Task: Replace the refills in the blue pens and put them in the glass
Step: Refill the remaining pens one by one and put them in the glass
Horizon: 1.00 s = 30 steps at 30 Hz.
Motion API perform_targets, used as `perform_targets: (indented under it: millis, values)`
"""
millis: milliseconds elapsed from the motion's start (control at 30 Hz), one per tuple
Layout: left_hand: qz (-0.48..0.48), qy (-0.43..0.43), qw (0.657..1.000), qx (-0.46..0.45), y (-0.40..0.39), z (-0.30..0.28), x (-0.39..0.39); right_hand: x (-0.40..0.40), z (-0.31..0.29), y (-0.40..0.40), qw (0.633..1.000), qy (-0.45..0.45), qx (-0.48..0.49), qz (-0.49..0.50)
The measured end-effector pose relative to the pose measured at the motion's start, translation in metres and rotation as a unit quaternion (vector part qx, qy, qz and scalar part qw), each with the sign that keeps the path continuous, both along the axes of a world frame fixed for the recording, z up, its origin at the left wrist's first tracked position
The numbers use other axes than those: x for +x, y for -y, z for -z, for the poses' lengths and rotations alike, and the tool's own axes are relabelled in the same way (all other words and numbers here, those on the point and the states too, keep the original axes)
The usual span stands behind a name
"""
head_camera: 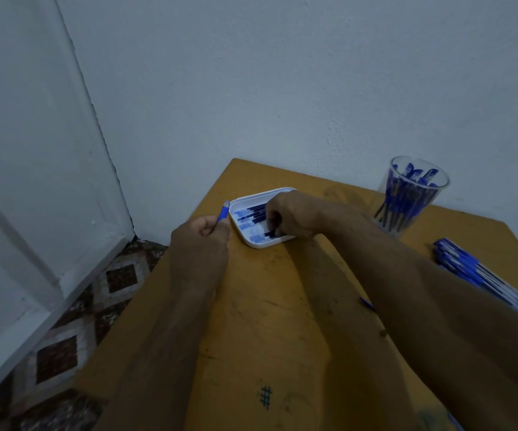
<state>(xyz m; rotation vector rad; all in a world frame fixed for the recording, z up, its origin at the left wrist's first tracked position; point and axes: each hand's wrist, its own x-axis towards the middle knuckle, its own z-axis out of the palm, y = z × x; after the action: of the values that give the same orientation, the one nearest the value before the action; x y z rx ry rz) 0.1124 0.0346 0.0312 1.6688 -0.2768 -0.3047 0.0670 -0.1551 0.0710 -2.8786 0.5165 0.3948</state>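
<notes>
My left hand [201,236] grips a blue pen [223,212] whose tip end sticks up past my fingers, just left of a white tray [253,241]. Several dark blue refills [251,213] lie in that tray. My right hand [289,217] reaches into the tray, its fingers pinching the end of a refill [269,233]. A clear glass [408,197] with several blue pens standing in it is at the table's far right. A pile of blue pens [481,275] lies at the right edge.
The yellow-brown wooden table [267,321] stands against a white wall. A small blue piece [366,304] lies beside my right forearm. Left of the table are a patterned tile floor [74,337] and a white door frame.
</notes>
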Motion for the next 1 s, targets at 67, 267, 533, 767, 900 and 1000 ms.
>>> perform_targets:
  millis: [67,267,533,767,900,1000]
  values:
    - [0.002,0.001,1.0,0.002,0.0,0.0,0.0,0.0,0.0,0.0,1.0,-0.001,0.004,0.001]
    - [0.005,0.004,1.0,-0.005,-0.001,-0.001,-0.001,-0.006,0.003,0.0,0.999,0.039,-0.002,0.002]
    - [0.041,0.079,0.996,-0.029,0.006,-0.004,-0.016,-0.041,-0.026,-0.01,0.995,0.095,-0.02,-0.004]
    - [0.13,0.099,0.984,-0.065,0.021,-0.002,-0.052,-0.114,-0.047,-0.011,0.981,0.188,0.045,0.016]
    - [0.172,0.108,0.978,-0.057,0.031,0.002,-0.074,-0.153,-0.031,-0.012,0.942,0.318,0.08,0.07]
    - [0.21,0.121,0.969,-0.052,0.04,0.007,-0.092,-0.181,-0.015,-0.014,0.89,0.392,0.169,0.16]
